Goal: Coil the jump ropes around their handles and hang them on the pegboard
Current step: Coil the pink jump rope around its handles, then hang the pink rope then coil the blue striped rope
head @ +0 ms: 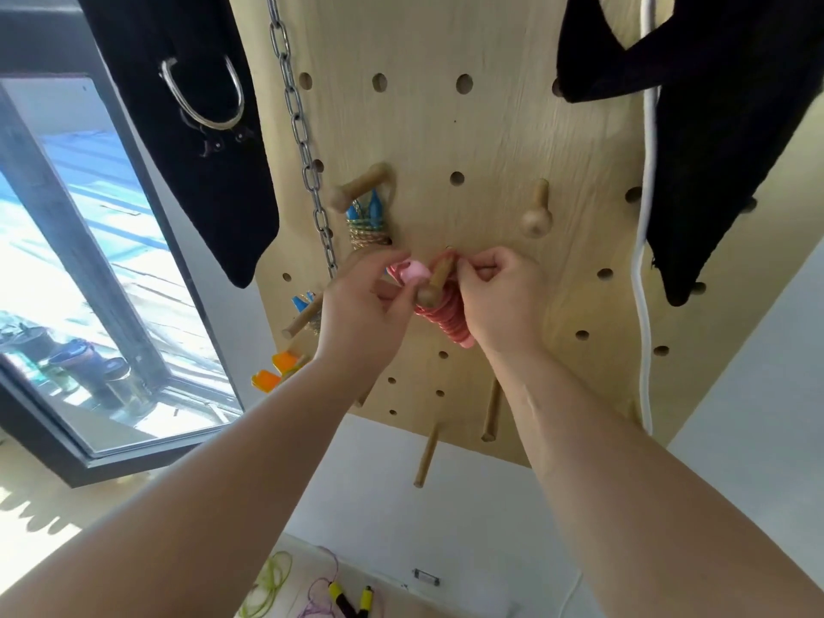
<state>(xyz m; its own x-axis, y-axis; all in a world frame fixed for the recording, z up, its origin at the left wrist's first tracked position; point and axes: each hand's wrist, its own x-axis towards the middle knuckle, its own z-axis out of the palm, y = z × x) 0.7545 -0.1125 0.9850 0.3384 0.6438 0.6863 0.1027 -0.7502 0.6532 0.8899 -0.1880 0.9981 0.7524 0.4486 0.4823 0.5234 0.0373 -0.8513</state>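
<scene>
Right, the pink coiled jump rope [446,323] sits against the pegboard [490,149] at a wooden peg [434,283]. My left grip [361,305] pinches its pink handle end, and my right grip [499,301] pinches its loop beside the peg. A blue-handled rope [368,225] hangs up-left.

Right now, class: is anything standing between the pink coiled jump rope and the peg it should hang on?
Nothing visible does. The pink jump rope lies right against the wooden peg, held there by the left hand and right hand.

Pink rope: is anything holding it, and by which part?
Left hand grips the pink rope by its handle end; right hand pinches its cord beside the peg.
</scene>
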